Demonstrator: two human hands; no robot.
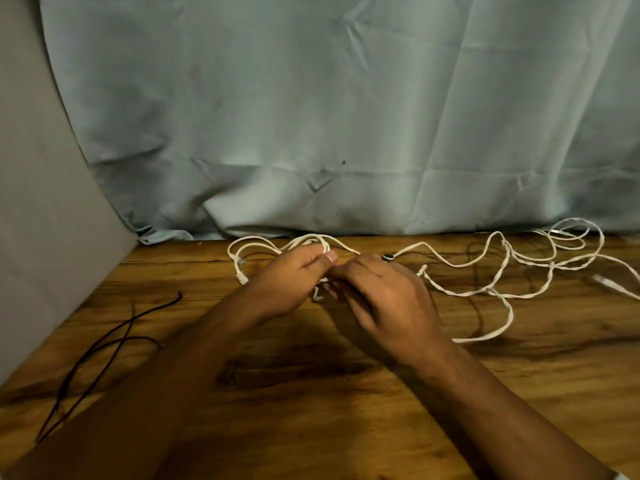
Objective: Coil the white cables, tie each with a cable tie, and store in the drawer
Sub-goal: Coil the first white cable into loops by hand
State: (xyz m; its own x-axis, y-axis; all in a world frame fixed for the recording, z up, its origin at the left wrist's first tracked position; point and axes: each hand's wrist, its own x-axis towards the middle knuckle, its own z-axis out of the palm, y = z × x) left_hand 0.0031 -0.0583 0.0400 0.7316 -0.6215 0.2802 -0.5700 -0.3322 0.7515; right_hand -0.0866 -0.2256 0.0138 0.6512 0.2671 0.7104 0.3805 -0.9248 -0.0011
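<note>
- White thin cable [460, 265], a few loops of it gripped in the left hand [294, 282], fingers curled round the bunch
- right hand [384, 299] touches the left, fingertips pinching the same cable, dark ring [388, 257] on one finger
- clear plug [241, 277] sits just left of the loops
- the rest sprawls tangled to the right over the brown wooden table [346, 403]
- thin black cords [104, 341] lie well apart on the left
- grey-blue cloth [311, 116] hangs behind

White cables [464, 292], centre to right. Table [311, 393] warm brown with dark wood-grain streaks. Backdrop cloth [311, 116] plain pale grey-blue. Thin cords [138, 338] at lower left are black. Panel [34, 237] at far left is grey.
</note>
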